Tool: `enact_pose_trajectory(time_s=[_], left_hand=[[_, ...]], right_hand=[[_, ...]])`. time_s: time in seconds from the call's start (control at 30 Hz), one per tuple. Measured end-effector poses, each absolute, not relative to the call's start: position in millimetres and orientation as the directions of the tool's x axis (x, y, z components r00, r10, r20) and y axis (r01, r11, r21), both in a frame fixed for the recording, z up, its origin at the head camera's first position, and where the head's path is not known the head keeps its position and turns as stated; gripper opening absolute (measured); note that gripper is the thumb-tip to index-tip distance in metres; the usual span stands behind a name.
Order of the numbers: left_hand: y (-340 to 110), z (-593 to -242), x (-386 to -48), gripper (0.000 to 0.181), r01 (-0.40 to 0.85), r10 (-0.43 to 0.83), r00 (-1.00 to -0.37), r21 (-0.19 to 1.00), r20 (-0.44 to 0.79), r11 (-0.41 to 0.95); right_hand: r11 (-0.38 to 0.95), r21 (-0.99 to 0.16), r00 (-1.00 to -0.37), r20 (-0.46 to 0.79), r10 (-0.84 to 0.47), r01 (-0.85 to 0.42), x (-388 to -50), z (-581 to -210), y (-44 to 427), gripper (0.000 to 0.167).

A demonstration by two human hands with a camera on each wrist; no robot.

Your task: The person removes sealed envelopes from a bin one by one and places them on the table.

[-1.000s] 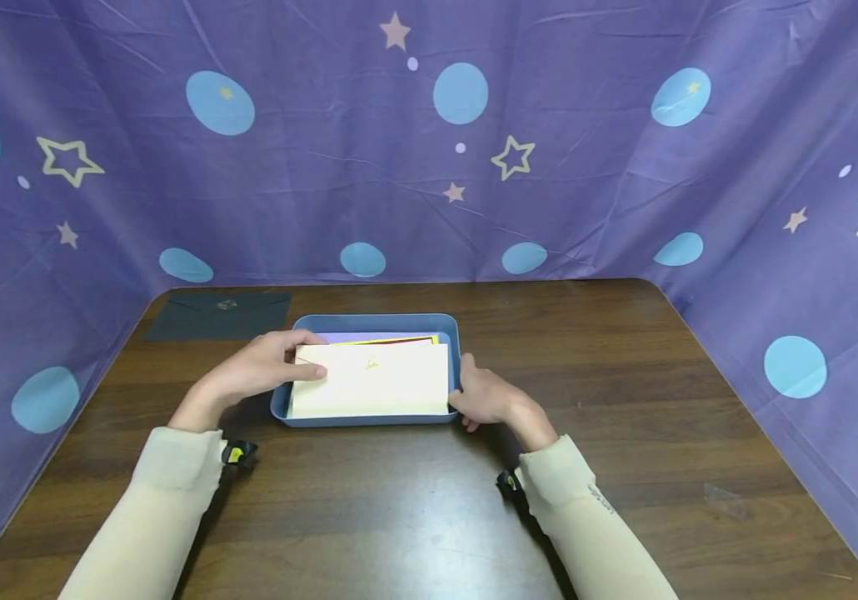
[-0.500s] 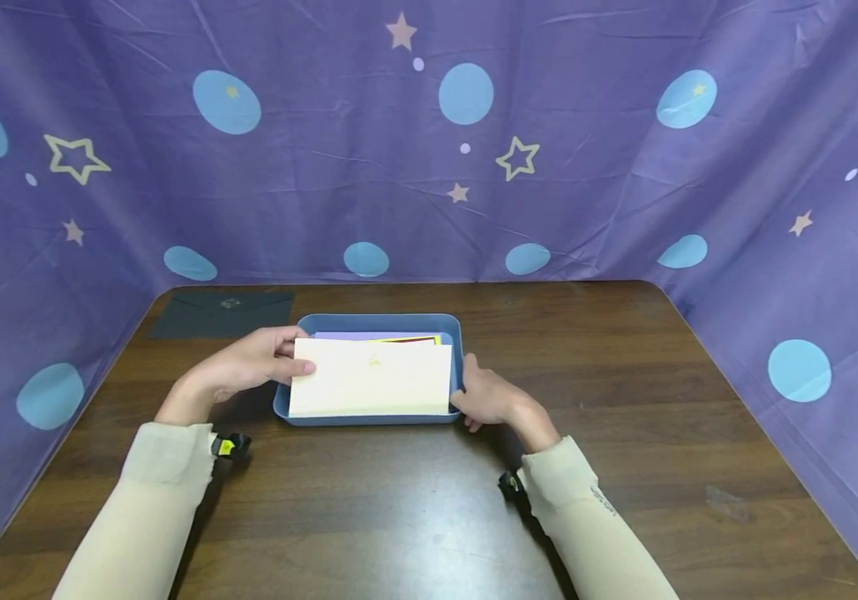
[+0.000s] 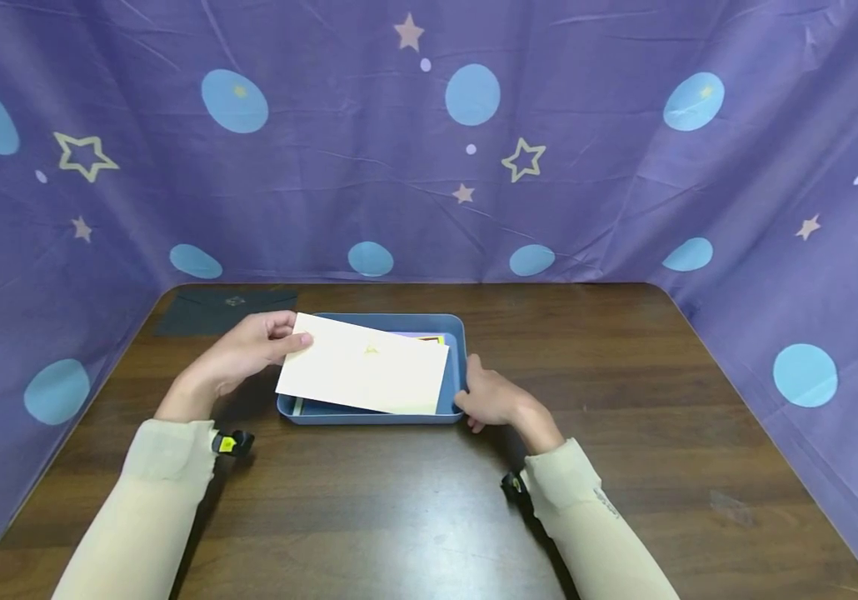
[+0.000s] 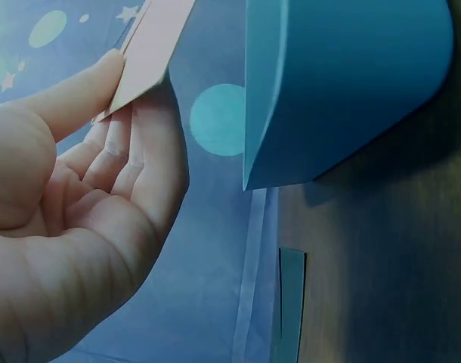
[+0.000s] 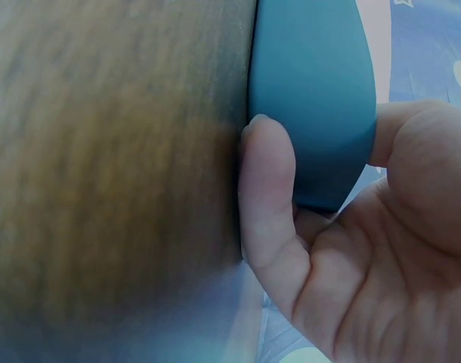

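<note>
Lying flat on the far left of the bench (image 3: pixel 624 500), a dark green envelope (image 3: pixel 207 313) carries a small emblem. Near it, to the right, the left hand (image 3: pixel 252 348) pinches the left end of a cream envelope (image 3: pixel 365 367) between thumb and fingers. That envelope slants over a blue tray (image 3: pixel 372 420), its left end raised and reaching past the tray's left side, its right end lower, within the right part of the tray. A small gold mark sits on its face. Behind its far edge, toward the right, purple and yellow-edged papers (image 3: pixel 431 338) show inside the tray. At the tray's right end, the right hand (image 3: pixel 492 396) grips the wall, thumb at the rim and a finger along the outside, low by the bench. Beyond the far edge hangs a purple curtain (image 3: pixel 586 200) printed with stars and blue ovals.
</note>
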State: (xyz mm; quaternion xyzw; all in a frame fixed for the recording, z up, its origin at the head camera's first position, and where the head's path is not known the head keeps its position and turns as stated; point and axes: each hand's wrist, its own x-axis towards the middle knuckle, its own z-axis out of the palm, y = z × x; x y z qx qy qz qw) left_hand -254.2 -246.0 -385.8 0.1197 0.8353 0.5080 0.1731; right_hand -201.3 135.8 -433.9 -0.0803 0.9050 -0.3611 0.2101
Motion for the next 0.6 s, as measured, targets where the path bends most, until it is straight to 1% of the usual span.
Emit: enact_pose_trajectory(time_s=[0.1, 0.23, 0.37, 0.5, 0.6], left_hand=[[-250, -382, -254, 0.037, 0.032, 0.361, -0.921, 0.896, -0.145, 0.443], [-259, -376, -254, 0.045, 0.039, 0.318, -0.941, 0.893, -0.118, 0.448], [-272, -371, -255, 0.053, 0.051, 0.275, -0.958, 0.897, -0.081, 0.44], [-289, -365, -254, 0.048, 0.084, 0.234, -0.972, 0.897, -0.023, 0.435], [-302, -360, -253, 0.034, 0.1, 0.2, -0.979, 0.92, 0.024, 0.379]], right_hand=[[0.722, -0.692, -0.9, -0.314, -0.302, 0.0, -201, -435, 136, 0.06], [0.715, -0.699, -0.903, -0.303, -0.304, -0.006, -202, -435, 136, 0.046], [0.713, -0.701, -0.905, -0.299, -0.302, -0.007, -201, -435, 136, 0.041], [0.708, -0.706, -0.904, -0.3, -0.305, -0.005, -201, -435, 136, 0.04], [0.705, -0.709, -0.904, -0.301, -0.304, -0.001, -201, -435, 136, 0.037]])
